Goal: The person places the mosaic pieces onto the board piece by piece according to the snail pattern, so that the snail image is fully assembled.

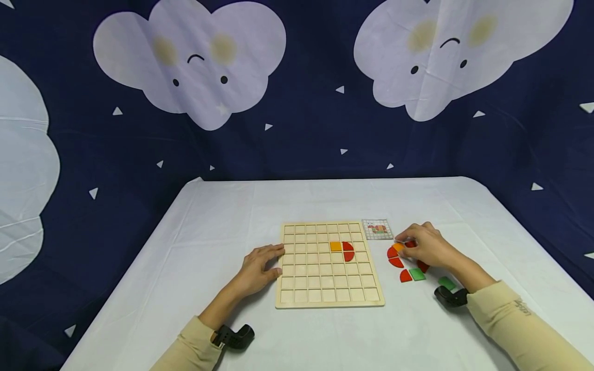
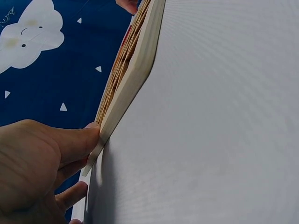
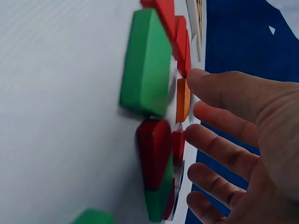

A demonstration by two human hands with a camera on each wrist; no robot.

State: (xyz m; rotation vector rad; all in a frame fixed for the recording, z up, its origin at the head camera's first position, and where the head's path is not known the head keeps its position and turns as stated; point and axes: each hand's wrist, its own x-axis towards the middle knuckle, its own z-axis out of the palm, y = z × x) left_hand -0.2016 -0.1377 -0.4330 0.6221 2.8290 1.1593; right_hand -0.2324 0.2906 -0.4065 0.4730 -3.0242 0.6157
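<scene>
A pale wooden grid board (image 1: 306,282) lies on the table. My left hand (image 1: 260,268) touches its left edge, fingers extended; in the left wrist view the thumb (image 2: 79,142) presses against the rim. An orange square (image 1: 335,247) sits in a cell, with two red quarter-round pieces (image 1: 348,256) stacked beside it. My right hand (image 1: 428,246) reaches over loose pieces right of the board. Its fingers are spread, with thumb and index finger at an orange piece (image 3: 182,100) that lies among the red ones (image 1: 396,263). No piece is seen lifted.
A small printed pattern card (image 1: 377,229) lies by the board's upper right corner. Green pieces (image 1: 417,274) and a red quarter-round (image 1: 406,276) lie nearer the right wrist. White cloth (image 1: 223,216) covers the table, and a dark blue curtain (image 1: 306,139) hangs behind.
</scene>
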